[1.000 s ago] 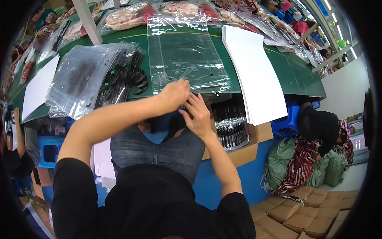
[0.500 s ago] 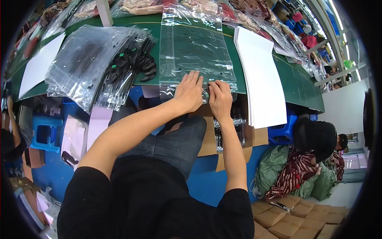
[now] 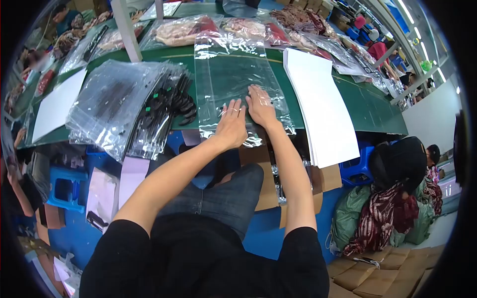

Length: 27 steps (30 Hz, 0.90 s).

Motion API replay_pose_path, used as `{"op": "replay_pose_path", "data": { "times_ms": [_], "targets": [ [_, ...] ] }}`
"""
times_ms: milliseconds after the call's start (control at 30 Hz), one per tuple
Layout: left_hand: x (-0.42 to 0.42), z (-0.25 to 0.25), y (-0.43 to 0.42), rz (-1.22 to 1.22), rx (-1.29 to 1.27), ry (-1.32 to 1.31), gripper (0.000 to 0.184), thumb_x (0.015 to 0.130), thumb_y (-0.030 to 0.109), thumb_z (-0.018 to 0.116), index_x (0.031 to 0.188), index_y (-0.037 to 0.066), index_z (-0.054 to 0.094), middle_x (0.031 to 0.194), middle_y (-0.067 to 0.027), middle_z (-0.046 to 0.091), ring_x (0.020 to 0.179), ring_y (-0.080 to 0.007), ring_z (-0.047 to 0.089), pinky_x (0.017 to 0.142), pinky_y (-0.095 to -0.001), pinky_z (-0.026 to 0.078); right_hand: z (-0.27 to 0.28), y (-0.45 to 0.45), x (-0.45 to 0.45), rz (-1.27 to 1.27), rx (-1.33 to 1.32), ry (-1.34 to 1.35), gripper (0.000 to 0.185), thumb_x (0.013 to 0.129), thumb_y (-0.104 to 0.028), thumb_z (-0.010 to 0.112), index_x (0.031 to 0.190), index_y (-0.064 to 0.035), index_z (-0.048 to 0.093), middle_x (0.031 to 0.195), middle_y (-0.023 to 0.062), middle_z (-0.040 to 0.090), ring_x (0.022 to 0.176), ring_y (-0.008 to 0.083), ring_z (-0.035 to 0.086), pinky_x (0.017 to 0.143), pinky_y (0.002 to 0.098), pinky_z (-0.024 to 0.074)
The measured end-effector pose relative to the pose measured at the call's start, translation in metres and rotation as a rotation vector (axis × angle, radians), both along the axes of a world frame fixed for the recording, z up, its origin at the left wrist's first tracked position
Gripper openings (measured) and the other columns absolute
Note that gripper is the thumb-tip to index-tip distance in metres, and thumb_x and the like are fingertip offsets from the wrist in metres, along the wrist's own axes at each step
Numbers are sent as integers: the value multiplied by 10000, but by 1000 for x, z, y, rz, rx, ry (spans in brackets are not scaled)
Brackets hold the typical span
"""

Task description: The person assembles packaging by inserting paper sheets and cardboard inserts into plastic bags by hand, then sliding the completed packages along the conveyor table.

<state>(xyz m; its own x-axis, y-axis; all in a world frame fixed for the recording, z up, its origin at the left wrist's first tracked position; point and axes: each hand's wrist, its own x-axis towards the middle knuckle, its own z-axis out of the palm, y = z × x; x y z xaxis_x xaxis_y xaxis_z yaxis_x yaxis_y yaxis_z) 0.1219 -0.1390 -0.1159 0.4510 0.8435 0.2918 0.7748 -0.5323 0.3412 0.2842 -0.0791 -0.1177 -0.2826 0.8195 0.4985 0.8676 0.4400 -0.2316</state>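
Note:
A clear plastic bag [image 3: 226,74] lies flat on the green table [image 3: 367,107], its near end hanging slightly past the edge. My left hand [image 3: 231,124] rests palm down on the near part of the bag, fingers stretched out. Just right of it and a little farther in, my right hand [image 3: 261,107] also lies flat on the bag, fingers extended. To the left is a pile of clear bags [image 3: 112,102] beside a bunch of black hooked pieces [image 3: 171,102] with green tags. On the right, a stack of white sheets [image 3: 320,109] overhangs the edge.
Packed bags with reddish and cream contents [image 3: 184,31] line the back. A white post [image 3: 126,32] rises there. An open cardboard box [image 3: 266,184] sits under the table by my knees. Blue stools [image 3: 67,186], green sacks [image 3: 352,216] and other people are around.
My right hand has moved from the bag's near edge farther onto it, its fingers going from bent to flat. My left hand stays on the bag. The camera view has shifted upward.

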Motion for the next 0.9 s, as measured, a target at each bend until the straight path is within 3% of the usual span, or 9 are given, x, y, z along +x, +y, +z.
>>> {"op": "replay_pose_path", "data": {
  "times_ms": [200,333,433,467,533,600,733,867,900],
  "targets": [
    [19,9,58,173,94,-144,577,939,172,499,1457,-43,368,1510,-262,383,1441,-391,325,1193,-553,202,-5,6,-8,-96,-26,-12,410,968,-201,515,1327,-7,554,1409,196,539,1353,340,469,1143,438,344],
    [6,17,64,99,-141,-20,638,910,187,591,1456,-58,372,1518,-240,383,1430,-392,330,1195,-499,224,-6,11,11,-78,-130,9,428,981,-236,502,1339,-4,542,1440,196,512,1377,344,442,1170,451,303],
    [-26,-13,77,339,98,-338,647,930,221,610,1448,-74,358,1500,-262,389,1406,-410,352,1174,-495,261,-8,33,56,-333,-84,760,462,972,-258,533,1357,-2,529,1461,196,493,1386,355,424,1178,454,287],
    [-23,-7,77,374,174,-407,640,950,241,584,1449,-83,349,1498,-278,382,1416,-421,333,1176,-531,244,-9,36,59,-343,-72,762,462,972,-258,533,1357,-2,529,1461,196,493,1386,355,424,1178,454,287],
    [-22,1,60,427,224,-493,635,970,261,557,1451,-92,339,1496,-295,376,1425,-432,313,1177,-567,227,-13,26,50,-365,-22,546,503,966,-274,555,1380,7,506,1464,201,489,1375,365,433,1165,446,312],
    [-26,12,49,199,123,-329,653,955,255,589,1446,-98,343,1489,-273,394,1413,-419,341,1170,-558,243,-10,23,47,-360,9,426,526,962,-282,566,1392,12,494,1465,203,486,1370,370,438,1159,442,324],
    [-36,6,29,-11,108,-111,642,952,257,595,1441,-90,366,1482,-248,417,1413,-399,355,1167,-564,242,9,-5,54,-19,-88,-47,526,954,-296,620,1354,31,525,1466,245,465,1332,416,468,1115,426,380],
    [-35,14,27,-41,135,-78,606,955,267,584,1424,-77,412,1474,-229,438,1416,-384,357,1172,-566,232,148,-28,57,507,-1237,166,468,933,-336,672,1160,73,653,1259,190,660,1178,298,627,1056,388,453],
    [-34,16,25,-37,138,-83,594,956,272,580,1415,-73,430,1471,-224,445,1416,-379,358,1175,-564,229,164,-15,69,430,-1207,418,423,939,-324,672,1106,63,679,1162,173,694,1085,263,661,981,372,493]
  ]
}}
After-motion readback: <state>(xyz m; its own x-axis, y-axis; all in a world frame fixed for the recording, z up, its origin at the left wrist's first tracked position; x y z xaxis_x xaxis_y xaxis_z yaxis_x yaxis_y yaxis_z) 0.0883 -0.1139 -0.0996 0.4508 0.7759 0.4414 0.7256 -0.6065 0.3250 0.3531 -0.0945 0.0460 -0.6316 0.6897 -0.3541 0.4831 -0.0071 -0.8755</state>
